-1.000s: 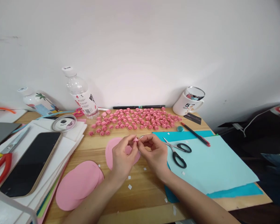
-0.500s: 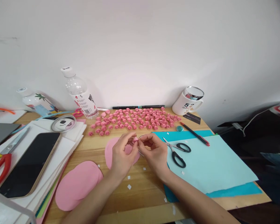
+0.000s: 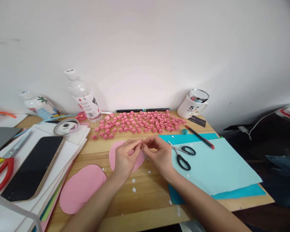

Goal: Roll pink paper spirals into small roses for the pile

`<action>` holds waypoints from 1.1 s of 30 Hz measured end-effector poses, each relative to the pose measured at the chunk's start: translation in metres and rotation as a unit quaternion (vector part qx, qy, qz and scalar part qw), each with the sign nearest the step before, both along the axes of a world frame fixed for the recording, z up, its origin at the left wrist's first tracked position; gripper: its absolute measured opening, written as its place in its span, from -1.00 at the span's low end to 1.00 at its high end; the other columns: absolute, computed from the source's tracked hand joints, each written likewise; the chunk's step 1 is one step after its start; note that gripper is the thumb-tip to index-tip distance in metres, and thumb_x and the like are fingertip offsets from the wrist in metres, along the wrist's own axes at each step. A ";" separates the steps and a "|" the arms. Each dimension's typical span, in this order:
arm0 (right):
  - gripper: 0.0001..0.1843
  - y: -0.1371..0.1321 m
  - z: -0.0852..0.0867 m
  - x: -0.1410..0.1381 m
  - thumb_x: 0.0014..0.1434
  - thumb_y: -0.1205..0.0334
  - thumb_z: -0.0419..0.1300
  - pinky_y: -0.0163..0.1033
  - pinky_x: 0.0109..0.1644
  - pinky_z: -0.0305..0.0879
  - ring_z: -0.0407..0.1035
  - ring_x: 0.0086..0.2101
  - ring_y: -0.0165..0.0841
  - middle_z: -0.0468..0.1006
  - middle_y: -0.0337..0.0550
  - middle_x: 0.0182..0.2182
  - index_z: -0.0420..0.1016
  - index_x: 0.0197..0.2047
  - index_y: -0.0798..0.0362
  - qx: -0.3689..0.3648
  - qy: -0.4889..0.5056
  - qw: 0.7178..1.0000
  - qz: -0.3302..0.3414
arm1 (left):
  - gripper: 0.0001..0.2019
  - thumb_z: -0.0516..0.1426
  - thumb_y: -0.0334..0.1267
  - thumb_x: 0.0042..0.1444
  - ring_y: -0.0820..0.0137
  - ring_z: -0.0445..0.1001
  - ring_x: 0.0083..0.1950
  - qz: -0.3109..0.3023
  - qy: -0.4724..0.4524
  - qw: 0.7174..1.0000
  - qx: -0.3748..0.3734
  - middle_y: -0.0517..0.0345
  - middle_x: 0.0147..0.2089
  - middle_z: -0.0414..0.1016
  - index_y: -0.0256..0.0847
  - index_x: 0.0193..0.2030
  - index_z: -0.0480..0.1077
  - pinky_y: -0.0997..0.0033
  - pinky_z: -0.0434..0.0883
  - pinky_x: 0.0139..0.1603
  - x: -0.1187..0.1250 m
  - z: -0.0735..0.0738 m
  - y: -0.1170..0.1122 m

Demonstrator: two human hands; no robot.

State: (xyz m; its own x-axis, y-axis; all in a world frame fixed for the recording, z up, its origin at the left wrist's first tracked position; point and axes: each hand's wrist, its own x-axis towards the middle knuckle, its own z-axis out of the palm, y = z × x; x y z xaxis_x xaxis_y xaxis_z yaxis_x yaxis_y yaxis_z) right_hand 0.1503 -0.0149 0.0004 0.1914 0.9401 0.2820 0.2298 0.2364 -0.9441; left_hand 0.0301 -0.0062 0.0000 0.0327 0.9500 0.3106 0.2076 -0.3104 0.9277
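Observation:
My left hand point(image 3: 125, 156) and my right hand point(image 3: 158, 154) meet at the fingertips above the desk, both closed in a pinch. Between them is a small pink paper rose, now almost wholly hidden by the fingers. Under my left hand lies a pink paper circle point(image 3: 114, 154). Part of a white ring, perhaps a roll of tape, shows beside my right fingers. Many finished paper roses point(image 3: 151, 126) stand in a wide group behind the hands. A pile of pink paper circles point(image 3: 81, 188) rests to the left of my left forearm.
Black-handled scissors point(image 3: 183, 158) lie on light blue paper point(image 3: 219, 167) at the right. Behind are a mug point(image 3: 189, 108), a card point(image 3: 197, 121) and a bottle point(image 3: 87, 104). At left, a phone point(image 3: 33, 167) and red-yellow scissors point(image 3: 7, 164) top stacked paper. Small white scraps dot the desk.
The fingertips have drawn closer together, and the paper rose that showed between them is now mostly covered. The view has shifted slightly; other things lie as before.

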 end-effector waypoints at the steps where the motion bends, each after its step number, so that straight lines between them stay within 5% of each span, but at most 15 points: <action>1: -0.96 0.002 0.002 0.003 -0.02 0.35 0.19 -0.32 -0.37 0.38 0.40 -0.48 -0.43 0.50 -0.23 -0.50 0.43 -0.41 0.08 0.000 -0.009 1.000 0.015 | -0.82 0.16 -0.38 -0.02 0.39 0.52 -0.27 0.002 -0.021 0.999 -0.024 0.11 -0.26 0.58 -0.18 -0.26 0.55 0.43 0.48 -0.24 0.000 0.001 0.001; 8: -0.92 0.011 0.034 0.045 0.07 0.33 0.16 -0.33 -0.34 0.33 0.43 -0.41 -0.40 0.54 -0.21 -0.44 0.47 -0.33 0.07 -0.014 -0.195 0.973 0.122 | -0.75 0.22 -0.30 -0.07 0.46 0.48 -0.46 0.018 -0.134 0.981 -0.139 0.12 -0.45 0.58 -0.27 -0.20 0.53 0.49 0.44 -0.40 -0.004 0.008 0.010; 13: -0.76 -0.008 0.024 0.061 -0.01 0.51 0.14 -0.36 -0.40 0.17 0.38 -0.45 -0.43 0.51 -0.15 -0.30 0.46 -0.26 0.06 -0.057 -0.473 0.853 0.214 | -0.77 0.18 -0.28 -0.02 0.39 0.53 -0.38 0.009 -0.079 0.993 -0.086 0.06 -0.32 0.59 -0.26 -0.19 0.52 0.44 0.47 -0.37 -0.004 0.003 0.009; 16: -0.76 -0.015 0.014 0.061 0.05 0.53 0.08 -0.35 -0.38 0.15 0.39 -0.37 -0.38 0.50 -0.12 -0.29 0.46 -0.28 0.06 -0.046 -0.525 0.823 0.212 | -0.80 0.15 -0.30 0.03 0.41 0.54 -0.32 -0.012 0.005 1.000 0.017 0.06 -0.19 0.57 -0.19 -0.20 0.53 0.44 0.47 -0.30 -0.005 -0.004 0.007; 21: -0.78 -0.017 0.032 0.060 0.11 0.51 0.05 -0.34 -0.34 0.20 0.38 -0.37 -0.40 0.50 -0.13 -0.31 0.44 -0.25 0.07 -0.002 -0.456 0.851 0.259 | -0.80 0.10 -0.35 0.07 0.43 0.54 -0.36 -0.043 0.066 0.989 0.127 0.09 -0.22 0.56 -0.12 -0.21 0.52 0.52 0.45 -0.44 -0.005 -0.007 0.004; 25: -0.82 -0.012 0.046 0.058 0.17 0.41 0.07 -0.33 -0.30 0.27 0.38 -0.34 -0.41 0.49 -0.15 -0.29 0.45 -0.22 0.03 0.042 -0.367 0.894 0.255 | -0.82 0.12 -0.29 0.07 0.47 0.51 -0.52 -0.041 -0.012 0.998 0.038 0.05 -0.21 0.55 -0.14 -0.22 0.53 0.55 0.41 -0.63 -0.001 -0.004 0.001; 30: -0.74 -0.012 0.030 0.077 0.19 0.34 0.02 -0.22 -0.17 0.36 0.40 -0.21 -0.33 0.45 -0.09 -0.11 0.40 -0.07 0.00 0.071 -0.332 0.934 0.111 | -0.75 0.16 -0.20 0.02 0.56 0.39 -0.71 0.067 -0.098 0.992 -0.042 0.04 -0.26 0.56 -0.20 -0.17 0.52 0.59 0.24 -0.82 0.000 0.002 0.001; 33: -0.70 -0.026 0.010 0.106 0.15 0.29 0.06 -0.07 -0.10 0.35 0.38 -0.12 -0.17 0.47 -0.02 -0.11 0.38 -0.03 0.05 0.009 -0.432 0.902 -0.011 | -0.69 0.16 -0.19 0.01 0.56 0.36 -0.74 0.127 -0.127 0.982 -0.062 0.06 -0.38 0.57 -0.25 -0.11 0.49 0.58 0.26 -0.80 -0.003 0.008 0.003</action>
